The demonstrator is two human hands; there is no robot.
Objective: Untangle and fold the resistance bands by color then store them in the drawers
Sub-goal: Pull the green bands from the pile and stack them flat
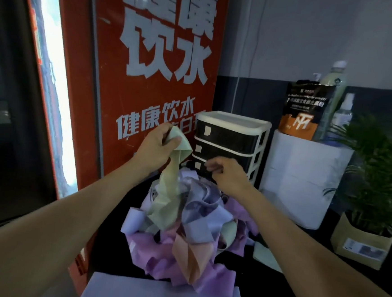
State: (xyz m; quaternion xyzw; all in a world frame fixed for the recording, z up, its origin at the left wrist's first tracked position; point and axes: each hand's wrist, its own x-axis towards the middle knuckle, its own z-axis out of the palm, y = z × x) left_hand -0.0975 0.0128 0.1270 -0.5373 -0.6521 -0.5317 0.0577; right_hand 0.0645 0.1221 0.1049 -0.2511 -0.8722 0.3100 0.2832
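**Green band lifted out of a messy pile**

A big pile of resistance bands sits on a dark table, low in the middle of the view. The bands are flat, thin and stretchy-looking strips. They twist and loop over each other. Some are purple, some pale blue-grey, some green, and one orange band lies folded near 6 o'clock of the pile.

The left hand is raised above the pile, at about 11 o'clock from it. Its fingers and thumb are curled tight around the top of a green band. The band bunches up in the hand and hangs down in a long soft strip. Its lower end is down among the other bands.

The right hand is at about 1 o'clock from the pile, lower than the left hand. Its fingers are bent loosely and hold nothing. The palm faces down. Both bare arms reach in from the bottom corners.

Behind the right hand stands a small set of drawers. It has a cream plastic frame, and its three dark, shiny drawers are all pushed in. At 3 o'clock from it is a white box with a black and orange bag and bottles on top. A leafy green plant in a brown paper pot stands at the far right. A red machine with big white letters fills the back.
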